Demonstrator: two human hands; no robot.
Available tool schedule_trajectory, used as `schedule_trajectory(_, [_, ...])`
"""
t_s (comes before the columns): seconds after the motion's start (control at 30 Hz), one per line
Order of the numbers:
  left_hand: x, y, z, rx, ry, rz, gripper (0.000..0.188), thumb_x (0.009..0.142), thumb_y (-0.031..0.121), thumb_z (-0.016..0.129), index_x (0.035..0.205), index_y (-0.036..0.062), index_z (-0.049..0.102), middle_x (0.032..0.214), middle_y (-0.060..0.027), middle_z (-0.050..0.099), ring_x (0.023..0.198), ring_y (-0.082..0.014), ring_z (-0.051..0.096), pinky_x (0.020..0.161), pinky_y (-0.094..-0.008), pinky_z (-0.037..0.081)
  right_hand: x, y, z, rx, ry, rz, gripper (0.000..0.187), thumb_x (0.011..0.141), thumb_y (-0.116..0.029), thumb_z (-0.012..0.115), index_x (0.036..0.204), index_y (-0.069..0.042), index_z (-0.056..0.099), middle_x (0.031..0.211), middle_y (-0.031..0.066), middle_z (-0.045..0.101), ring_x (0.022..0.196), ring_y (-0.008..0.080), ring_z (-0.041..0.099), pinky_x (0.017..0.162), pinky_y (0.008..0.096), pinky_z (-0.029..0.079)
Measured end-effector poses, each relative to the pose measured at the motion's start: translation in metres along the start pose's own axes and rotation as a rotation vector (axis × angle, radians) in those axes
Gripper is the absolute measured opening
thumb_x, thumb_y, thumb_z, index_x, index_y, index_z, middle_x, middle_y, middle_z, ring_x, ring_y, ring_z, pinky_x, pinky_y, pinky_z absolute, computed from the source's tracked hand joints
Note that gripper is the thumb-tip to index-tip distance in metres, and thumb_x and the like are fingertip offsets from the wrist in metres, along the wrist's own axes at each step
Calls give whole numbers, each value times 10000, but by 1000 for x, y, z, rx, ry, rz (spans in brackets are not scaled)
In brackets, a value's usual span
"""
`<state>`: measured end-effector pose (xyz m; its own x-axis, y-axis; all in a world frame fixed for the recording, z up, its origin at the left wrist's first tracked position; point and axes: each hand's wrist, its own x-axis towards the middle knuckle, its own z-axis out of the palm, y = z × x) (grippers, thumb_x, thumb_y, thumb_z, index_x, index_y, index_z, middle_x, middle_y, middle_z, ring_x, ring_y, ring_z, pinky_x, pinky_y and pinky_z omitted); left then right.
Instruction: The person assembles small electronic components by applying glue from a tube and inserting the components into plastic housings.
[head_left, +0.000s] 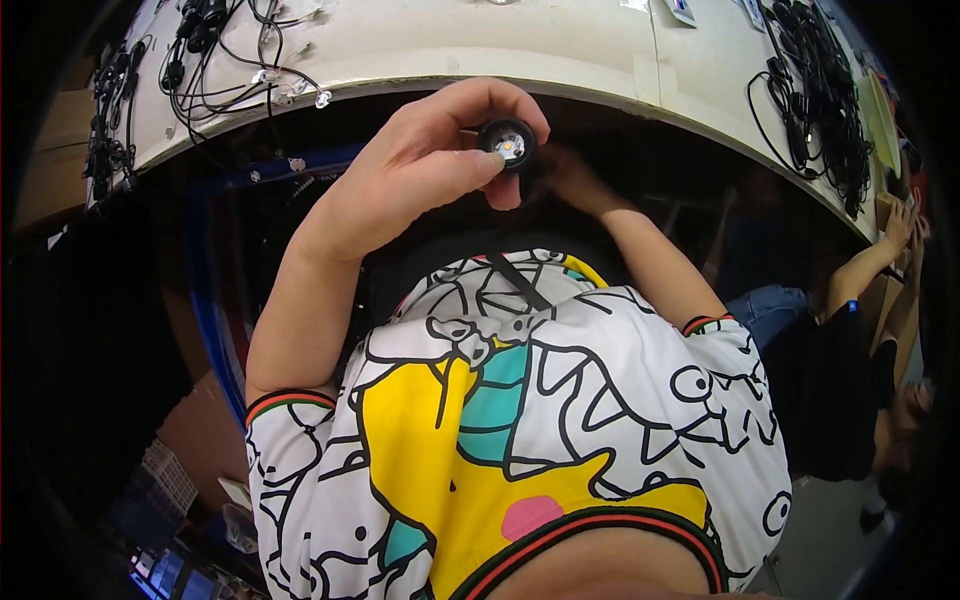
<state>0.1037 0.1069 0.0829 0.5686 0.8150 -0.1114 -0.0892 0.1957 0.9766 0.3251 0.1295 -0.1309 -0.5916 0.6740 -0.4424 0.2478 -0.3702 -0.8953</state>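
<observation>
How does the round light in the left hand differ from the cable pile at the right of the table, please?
Shape: the round light is compact, while the cable pile is a bundle of long, thin strands.
Place: the round light is held in the left hand; the cable pile lies on the table.
Colour: the round light has a silvery inside with a yellow spot; the cable pile looks mostly black.
Shared: both have black parts.
</observation>
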Motion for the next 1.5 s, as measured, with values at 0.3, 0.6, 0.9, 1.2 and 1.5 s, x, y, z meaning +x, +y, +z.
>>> schedule_trajectory(0.3, [2, -8, 4, -178, 39, -44, 261, 752, 132, 488, 997, 52, 451, 970, -178, 550, 677, -166, 594, 647, -254, 497, -12, 2, -7, 59, 174, 27, 250, 804, -58, 528, 1046, -33, 588, 911, 66, 645, 637, 109, 588, 592, 239, 478])
schedule_trajectory(0.6, [4, -8, -2, -132, 121, -151, 283, 752, 104, 462, 1026, 36, 475, 993, -158, 557, 700, -153, 594, 674, -260, 496, -16, -8, -1, -33, 87, 43, 169, 818, -101, 540, 948, -39, 628, 837, 76, 653, 601, 114, 575, 585, 244, 477])
schedule_trajectory(0.9, [6, -12, -3, 49, 129, 14, 359, 829, 88, 521, 1172, -3, 465, 1049, -117, 582, 831, -110, 566, 737, -205, 446, -26, -48, 15, -885, -74, 77, 242, 830, -211, 521, 970, -35, 611, 868, 209, 609, 779, 298, 580, 758, 389, 455])
schedule_trajectory(1.2, [15, -31, -33, -242, 263, 465, 368, 887, 288, 509, 1148, 51, 404, 762, -23, 479, 614, -75, 419, 540, -174, 324, -42, -215, -25, -939, 600, -663, 139, 812, -159, 590, 884, -47, 630, 706, 56, 619, 566, 130, 556, 506, 235, 437])
schedule_trajectory(1.5, [18, -36, -31, -179, 299, 472, 391, 831, 51, 526, 1194, 34, 382, 799, -31, 515, 615, -64, 406, 557, -170, 350, 11, -226, -45, -1163, 775, -342, 267, 769, -341, 618, 857, -90, 647, 842, 67, 593, 745, 217, 587, 686, 329, 453])
